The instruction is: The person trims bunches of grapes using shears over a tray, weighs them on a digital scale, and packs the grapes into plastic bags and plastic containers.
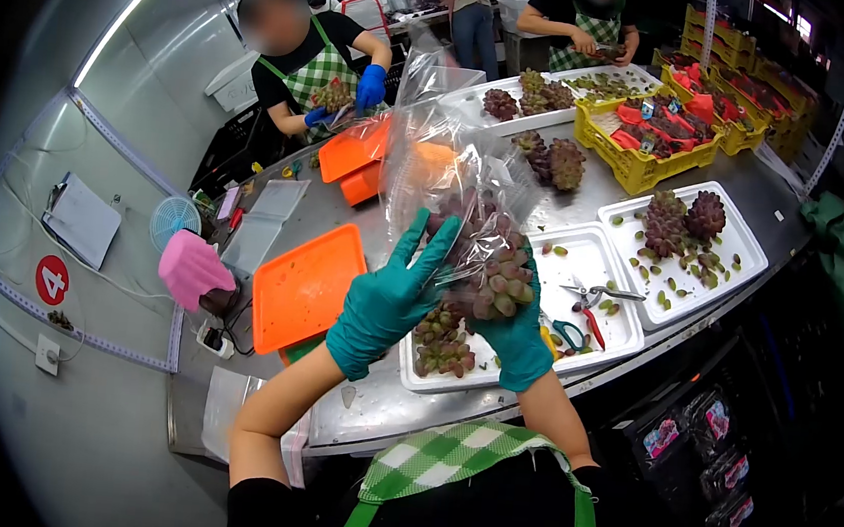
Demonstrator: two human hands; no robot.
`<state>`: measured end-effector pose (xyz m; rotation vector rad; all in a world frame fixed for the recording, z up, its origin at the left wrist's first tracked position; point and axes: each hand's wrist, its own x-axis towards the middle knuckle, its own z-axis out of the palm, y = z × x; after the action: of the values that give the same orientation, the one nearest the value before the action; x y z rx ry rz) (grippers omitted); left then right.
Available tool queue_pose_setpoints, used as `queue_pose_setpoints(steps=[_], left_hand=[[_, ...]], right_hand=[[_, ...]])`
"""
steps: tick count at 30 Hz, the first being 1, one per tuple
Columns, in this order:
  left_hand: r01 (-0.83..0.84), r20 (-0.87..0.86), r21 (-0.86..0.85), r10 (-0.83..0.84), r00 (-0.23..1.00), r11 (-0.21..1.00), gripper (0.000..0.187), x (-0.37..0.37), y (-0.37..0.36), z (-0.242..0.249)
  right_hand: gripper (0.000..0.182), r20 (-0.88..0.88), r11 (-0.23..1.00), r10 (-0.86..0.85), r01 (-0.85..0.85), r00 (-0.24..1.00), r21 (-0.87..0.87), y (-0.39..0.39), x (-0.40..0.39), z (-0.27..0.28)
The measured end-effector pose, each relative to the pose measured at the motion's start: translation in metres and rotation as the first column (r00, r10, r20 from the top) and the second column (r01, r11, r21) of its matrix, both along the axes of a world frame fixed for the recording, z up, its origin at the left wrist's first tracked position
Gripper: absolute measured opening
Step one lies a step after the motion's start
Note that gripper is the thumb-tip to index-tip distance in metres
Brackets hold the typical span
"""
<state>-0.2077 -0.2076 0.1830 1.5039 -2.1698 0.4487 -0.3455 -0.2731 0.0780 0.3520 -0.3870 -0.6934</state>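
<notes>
In front of me a bunch of purple-green grapes (503, 289) is held up, partly covered by a clear plastic bag (431, 159) that stands up above it. My left hand (383, 305), in a teal glove, presses the bag against the left side of the bunch with bent fingers. Gloved the same way, my right hand (517, 344) cups the bunch from the right and below; the bunch hides part of its fingers. Beneath them is a white tray (599, 244) with another bunch (443, 341), red-handled pruning snips (592, 324) and blue-handled scissors (568, 335).
An orange tray (307, 289) lies left of my hands. At the right, a white tray (746, 227) holds bunches and loose grapes. Yellow crates (641, 167) stand behind it. Across the table, a person in blue gloves (370, 88) handles grapes; another person (587, 42) works farther back.
</notes>
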Motion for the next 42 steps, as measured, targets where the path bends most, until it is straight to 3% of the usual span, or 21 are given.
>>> queue_pose_setpoints(steps=[1, 2, 4, 8, 11, 13, 14, 17, 20, 22, 23, 27, 30, 31, 32, 33, 34, 35, 36, 39, 42], left_hand=[[0.026, -0.045, -0.011, -0.027, 0.999, 1.0, 0.066, 0.0, -0.002, -0.005], [0.044, -0.066, -0.017, -0.045, 0.997, 0.999, 0.066, -0.002, -0.002, -0.004], [0.076, -0.107, -0.03, -0.079, 0.991, 0.997, 0.065, -0.005, -0.001, 0.0], [0.118, -0.019, -0.002, -0.118, 0.993, 0.993, 0.066, -0.014, -0.001, 0.005], [0.223, -0.023, -0.019, -0.223, 0.975, 0.975, 0.067, -0.021, -0.003, -0.009], [0.26, -0.024, 0.009, -0.259, 0.965, 0.966, 0.066, -0.031, 0.004, -0.012], [0.275, -0.025, 0.022, -0.275, 0.961, 0.961, 0.066, -0.036, 0.009, -0.012], [0.3, -0.043, 0.028, -0.299, 0.953, 0.953, 0.063, -0.049, 0.014, -0.025], [0.329, -0.226, 0.011, -0.318, 0.921, 0.944, 0.056, -0.06, 0.016, -0.046], [0.341, -0.257, -0.061, -0.345, 0.903, 0.938, 0.053, -0.068, 0.018, -0.058], [0.323, -0.318, 0.11, -0.274, 0.907, 0.94, 0.052, -0.068, 0.025, -0.061], [0.492, -0.605, 0.137, -0.32, 0.729, 0.86, 0.053, -0.056, 0.024, -0.084], [0.712, -0.823, 0.485, -0.009, 0.568, 0.508, 0.057, -0.033, 0.032, -0.059], [0.679, -0.743, 0.627, 0.032, 0.668, 0.381, 0.057, -0.018, 0.027, -0.058], [0.707, -0.768, 0.591, 0.003, 0.64, 0.388, 0.05, -0.003, 0.023, -0.049], [0.686, -0.816, 0.514, 0.047, 0.576, 0.515, 0.04, 0.011, 0.017, -0.05], [0.683, -0.938, 0.269, 0.024, 0.345, 0.679, 0.044, 0.016, 0.006, -0.048], [0.479, -0.956, 0.219, 0.088, 0.28, 0.85, 0.054, 0.015, -0.01, -0.04], [0.358, -0.961, 0.052, -0.051, 0.272, 0.932, 0.051, 0.007, -0.03, -0.031], [0.323, -1.0, -0.017, -0.014, -0.013, 0.946, 0.063, -0.013, -0.06, -0.002], [0.474, -0.99, -0.009, 0.058, -0.127, 0.881, 0.067, 0.002, -0.08, -0.02]], right_hand=[[0.014, 0.201, 0.981, 0.081, -0.114, 0.976, 0.158, 0.0, 0.005, -0.001], [0.015, -0.065, 0.996, -0.09, 0.092, 0.994, 0.024, -0.004, 0.011, -0.011], [0.02, -0.603, 0.904, -0.419, 0.247, 0.679, -0.35, -0.005, 0.02, -0.012], [0.047, -0.549, 0.786, -0.584, 0.246, 0.598, -0.567, 0.001, 0.017, 0.019], [0.053, -0.389, 0.515, -0.815, 0.23, 0.43, -0.826, -0.018, 0.027, -0.012], [0.05, -0.263, 0.313, -0.928, 0.165, 0.265, -0.935, -0.008, 0.015, 0.008], [0.051, -0.113, 0.115, -0.991, 0.019, 0.077, -0.993, -0.003, 0.008, 0.023], [0.044, -0.262, 0.683, -0.627, 0.357, 0.733, -0.637, -0.053, 0.02, -0.001], [0.024, -0.18, 0.851, -0.455, 0.367, 0.872, -0.376, -0.063, 0.021, 0.051], [0.022, -0.479, 0.893, -0.444, 0.415, 0.757, -0.173, -0.059, 0.018, 0.074], [0.022, -0.578, 0.87, -0.475, 0.454, 0.664, -0.194, -0.062, 0.016, 0.081], [0.029, -0.624, 0.707, -0.695, 0.495, 0.358, -0.504, -0.092, 0.013, 0.086], [0.04, -0.571, 0.6, -0.791, 0.466, 0.221, -0.651, -0.103, 0.008, 0.083], [0.044, -0.56, 0.583, -0.804, 0.447, 0.198, -0.678, -0.103, 0.006, 0.083], [0.048, -0.546, 0.569, -0.816, 0.431, 0.19, -0.7, -0.102, 0.006, 0.082], [0.052, -0.542, 0.564, -0.821, 0.395, 0.178, -0.725, -0.099, 0.005, 0.083], [0.056, -0.537, 0.566, -0.823, 0.36, 0.188, -0.741, -0.091, 0.001, 0.089], [0.062, -0.532, 0.573, -0.819, 0.296, 0.213, -0.764, -0.078, -0.003, 0.095], [0.063, -0.532, 0.563, -0.826, 0.24, 0.186, -0.791, -0.078, -0.002, 0.09], [0.073, -0.507, 0.525, -0.844, 0.074, 0.175, -0.848, -0.084, 0.005, 0.071], [0.08, -0.449, 0.445, -0.889, -0.061, 0.087, -0.893, -0.055, 0.009, 0.082]])
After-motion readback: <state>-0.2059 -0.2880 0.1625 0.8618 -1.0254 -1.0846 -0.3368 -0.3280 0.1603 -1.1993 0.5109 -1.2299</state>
